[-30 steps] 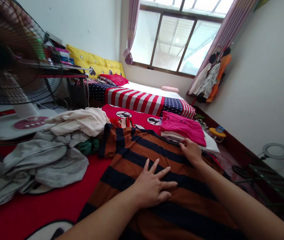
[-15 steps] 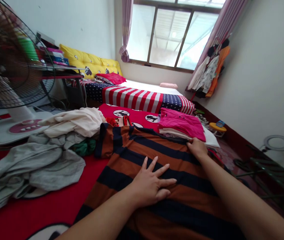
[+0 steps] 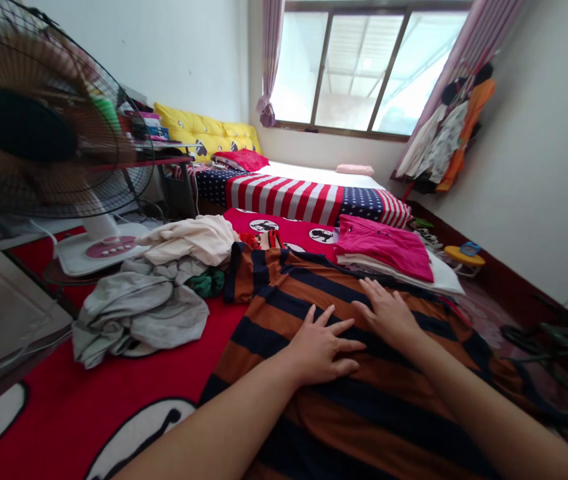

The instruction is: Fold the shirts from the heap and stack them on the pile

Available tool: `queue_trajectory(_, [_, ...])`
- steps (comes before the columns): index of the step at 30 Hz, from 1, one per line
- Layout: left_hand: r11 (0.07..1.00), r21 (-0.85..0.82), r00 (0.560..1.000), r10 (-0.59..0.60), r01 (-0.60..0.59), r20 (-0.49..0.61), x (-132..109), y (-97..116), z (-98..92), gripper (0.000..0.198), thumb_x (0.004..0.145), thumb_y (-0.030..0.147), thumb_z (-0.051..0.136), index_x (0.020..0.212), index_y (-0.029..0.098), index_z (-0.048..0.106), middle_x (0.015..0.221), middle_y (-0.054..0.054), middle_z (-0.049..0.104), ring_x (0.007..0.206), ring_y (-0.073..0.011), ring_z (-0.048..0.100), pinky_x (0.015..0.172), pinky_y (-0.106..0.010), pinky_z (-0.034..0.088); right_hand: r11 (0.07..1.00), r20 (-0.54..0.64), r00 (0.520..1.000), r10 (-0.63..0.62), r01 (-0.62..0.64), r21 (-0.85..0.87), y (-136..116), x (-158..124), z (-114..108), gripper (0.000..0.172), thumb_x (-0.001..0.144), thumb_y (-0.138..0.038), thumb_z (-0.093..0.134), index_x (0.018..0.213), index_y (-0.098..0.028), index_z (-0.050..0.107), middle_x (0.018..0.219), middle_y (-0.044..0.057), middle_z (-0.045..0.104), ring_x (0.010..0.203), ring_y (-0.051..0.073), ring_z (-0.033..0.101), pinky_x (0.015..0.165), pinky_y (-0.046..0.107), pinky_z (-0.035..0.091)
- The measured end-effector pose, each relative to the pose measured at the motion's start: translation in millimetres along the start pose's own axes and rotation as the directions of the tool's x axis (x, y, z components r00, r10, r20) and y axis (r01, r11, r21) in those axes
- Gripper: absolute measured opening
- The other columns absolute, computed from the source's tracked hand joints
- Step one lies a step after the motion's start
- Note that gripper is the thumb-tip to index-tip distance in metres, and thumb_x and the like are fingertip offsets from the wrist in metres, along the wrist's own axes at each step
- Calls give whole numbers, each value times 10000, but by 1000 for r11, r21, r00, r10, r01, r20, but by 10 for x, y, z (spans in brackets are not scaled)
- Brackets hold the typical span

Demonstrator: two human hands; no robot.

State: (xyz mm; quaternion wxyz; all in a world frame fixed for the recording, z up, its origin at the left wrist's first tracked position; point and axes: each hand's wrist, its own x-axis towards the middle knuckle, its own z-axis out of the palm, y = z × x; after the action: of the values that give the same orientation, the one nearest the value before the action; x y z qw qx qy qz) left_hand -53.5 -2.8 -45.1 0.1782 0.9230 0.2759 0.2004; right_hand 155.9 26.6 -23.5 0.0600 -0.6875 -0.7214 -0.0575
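A brown and navy striped shirt lies spread flat on a red cartoon-print bedsheet. My left hand rests palm down on its middle, fingers spread. My right hand lies flat on the shirt a little farther away, close to its far edge, and grips nothing. Just beyond that hand is a folded magenta garment on top of a folded pile. To the left of the shirt lie a crumpled grey garment and a cream one.
A standing fan stands at the left, beside a shelf with books. Farther off is a bed with a stars-and-stripes cover and a yellow cushion. Clothes hang by the window, and a small yellow stool stands by the right wall.
My right hand has gone from the shirt's far edge to lying flat with fingers spread, slightly nearer me. The view has swung, shifting the room rightward in the picture.
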Motion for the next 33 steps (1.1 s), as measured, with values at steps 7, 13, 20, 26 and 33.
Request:
queue_trajectory(7, [877, -424, 802, -414, 225, -430, 29, -354, -178, 236, 867, 210, 506, 899, 182, 738, 825, -40, 746, 814, -170, 693, 808, -274, 522, 984, -77, 995, -66, 78, 159, -401, -383, 323, 488, 933, -402, 349, 1387, -252, 445, 1497, 50, 373, 1397, 232, 301, 1111, 525, 253])
queue_trajectory(13, [838, -219, 532, -497, 501, -685, -283, -893, -729, 194, 823, 162, 541, 938, 177, 696, 923, -53, 712, 813, -167, 666, 821, -270, 510, 967, -90, 995, -53, 74, 244, -330, -352, 331, 472, 924, -415, 372, 1350, -246, 486, 1483, 48, 398, 1393, 224, 311, 1118, 516, 248])
queue_trajectory(20, [483, -3, 342, -624, 875, -702, -581, -1045, -1144, 406, 766, 281, 645, 1104, 73, 557, 1097, -199, 628, 1051, -300, 608, 883, -360, 479, 959, -126, 991, -49, 82, 271, -350, -365, 327, 452, 918, -398, 397, 1326, -241, 513, 1465, 62, 428, 1379, 237, 338, 1105, 529, 259])
queue_trajectory(26, [314, 122, 334, -825, 942, -455, -591, -995, -1222, 514, 703, 538, 653, 1002, 119, 641, 1066, -233, 663, 999, -381, 630, 740, -390, 494, 958, -136, 990, -48, 84, 275, -349, -363, 329, 439, 919, -389, 394, 1320, -260, 520, 1463, 57, 430, 1377, 234, 341, 1103, 526, 257])
queue_trajectory(33, [493, 85, 461, -722, 866, -516, -603, -1106, -1163, 245, 764, 435, 584, 851, 217, 655, 941, -104, 713, 934, -295, 653, 726, -317, 477, 960, -117, 992, -48, 78, 270, -342, -358, 339, 455, 924, -410, 386, 1328, -239, 508, 1472, 53, 417, 1388, 229, 320, 1112, 517, 247])
